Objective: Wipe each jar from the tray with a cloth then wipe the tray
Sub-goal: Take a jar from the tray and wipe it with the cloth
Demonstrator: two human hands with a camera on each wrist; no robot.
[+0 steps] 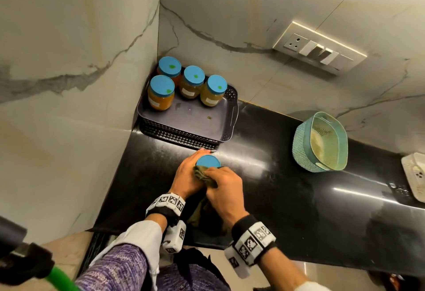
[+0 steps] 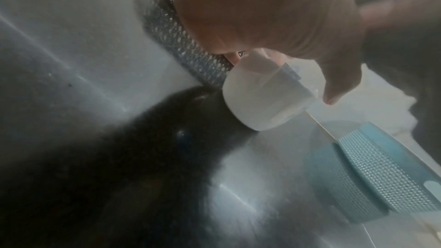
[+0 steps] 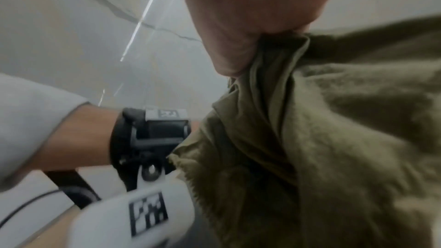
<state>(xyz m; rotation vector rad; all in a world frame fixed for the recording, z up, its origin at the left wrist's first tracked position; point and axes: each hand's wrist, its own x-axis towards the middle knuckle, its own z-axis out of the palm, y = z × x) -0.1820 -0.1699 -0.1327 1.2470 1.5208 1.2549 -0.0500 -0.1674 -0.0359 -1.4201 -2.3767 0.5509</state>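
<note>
A jar with a blue lid [image 1: 208, 161] stands on the black counter [image 1: 299, 187] just in front of the tray. My left hand [image 1: 187, 175] wraps round its left side; in the left wrist view the jar [image 2: 260, 99] looks pale and blurred under my fingers. My right hand [image 1: 224, 189] grips an olive-green cloth [image 1: 204, 175] and presses it against the jar's near side; the cloth [image 3: 334, 139] fills the right wrist view. The dark tray [image 1: 197, 120] sits in the corner with several blue-lidded jars [image 1: 192, 82] along its back.
A teal mesh basket [image 1: 320, 142] stands on the counter to the right, also in the left wrist view as a basket [image 2: 372, 173]. A white object [image 1: 415, 175] lies at the far right edge. Marble walls close the corner; a switch panel [image 1: 319, 48] is on the back wall.
</note>
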